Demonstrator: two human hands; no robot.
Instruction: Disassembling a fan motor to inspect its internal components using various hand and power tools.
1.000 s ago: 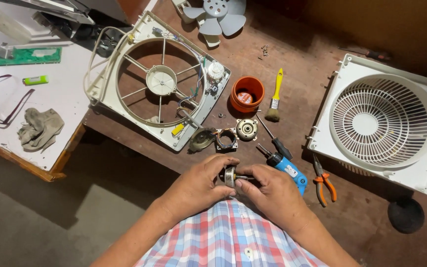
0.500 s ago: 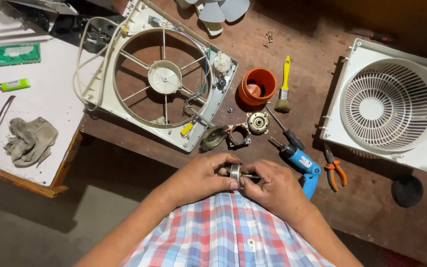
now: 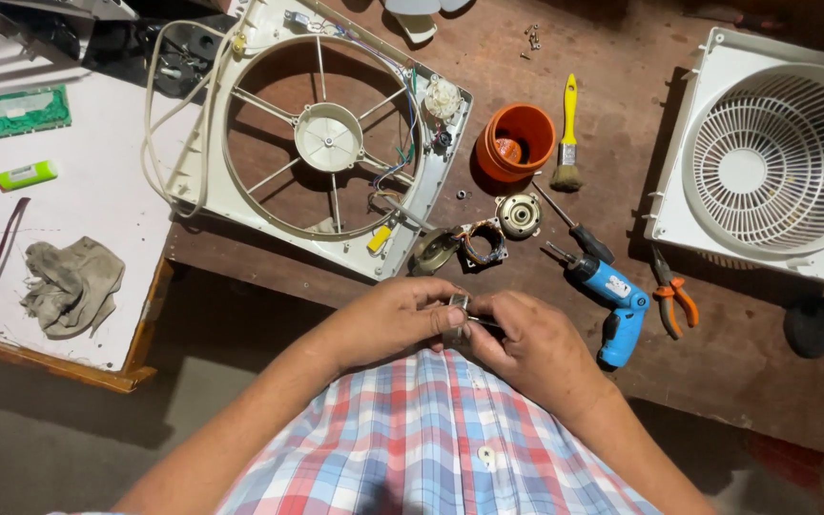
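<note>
My left hand [image 3: 395,317] and my right hand [image 3: 526,345] meet close to my checked shirt, both pinching a small round metal motor part [image 3: 459,307] with a thin shaft. Most of the part is hidden by my fingers. Just beyond my hands on the brown table lie a copper-wound motor stator [image 3: 482,243], a metal end cap [image 3: 519,215] and a dark curved cover [image 3: 434,253]. The white fan housing [image 3: 240,172] with spokes and loose wires lies farther out to the left.
A blue cordless screwdriver [image 3: 614,303], a black-handled screwdriver [image 3: 579,234], orange pliers [image 3: 671,294], an orange cup [image 3: 517,141] and a yellow brush [image 3: 568,133] lie right of centre. A white fan grille [image 3: 774,162] sits far right. A rag [image 3: 73,281] and green lighter [image 3: 25,175] rest on the white board.
The view has drifted so the table items sit higher and farther left. My hands stay together on the metal part, fingers shifting slightly around it.
</note>
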